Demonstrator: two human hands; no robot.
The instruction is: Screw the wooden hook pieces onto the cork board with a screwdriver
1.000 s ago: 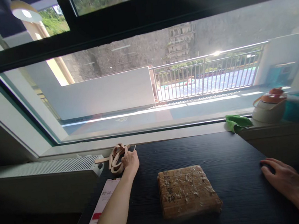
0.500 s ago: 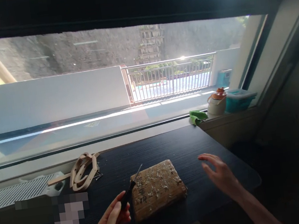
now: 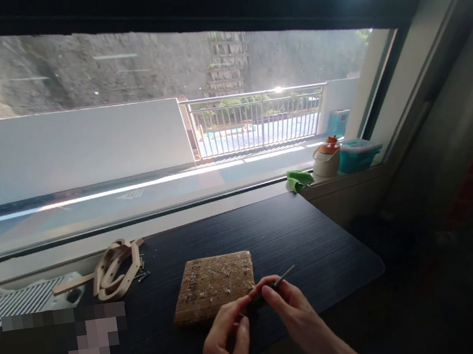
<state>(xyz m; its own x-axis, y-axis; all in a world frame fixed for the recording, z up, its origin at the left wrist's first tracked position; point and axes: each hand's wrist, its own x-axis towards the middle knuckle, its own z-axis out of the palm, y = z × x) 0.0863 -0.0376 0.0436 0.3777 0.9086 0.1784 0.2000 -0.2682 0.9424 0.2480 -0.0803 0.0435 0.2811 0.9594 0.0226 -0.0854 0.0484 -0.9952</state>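
Both my hands meet on a small dark-handled screwdriver [image 3: 257, 302] just in front of the table's middle. Its thin metal shaft points up and to the right. My left hand [image 3: 225, 341] pinches the handle's rear end, and my right hand [image 3: 290, 303] is closed around the front part near the shaft. Just behind and left of the hands, a brown block wrapped in cardboard or tape [image 3: 216, 284] lies flat, its top rough with pale torn bits and some dark writing. The ends of several fingers are hidden.
Curved wooden pieces [image 3: 118, 271] lie at the table's left with several screws [image 3: 143, 275] beside them. A white slatted rack [image 3: 30, 303] is further left. On the sill stand a green cloth [image 3: 299, 180], a white-and-orange bottle [image 3: 327, 159] and a teal box [image 3: 358, 155]. The black table [image 3: 305, 237] ends at right.
My right hand has come in from the right and closed on the screwdriver. My left hand has carried it rightward, across the block's front. The block appears turned and the view has shifted slightly.
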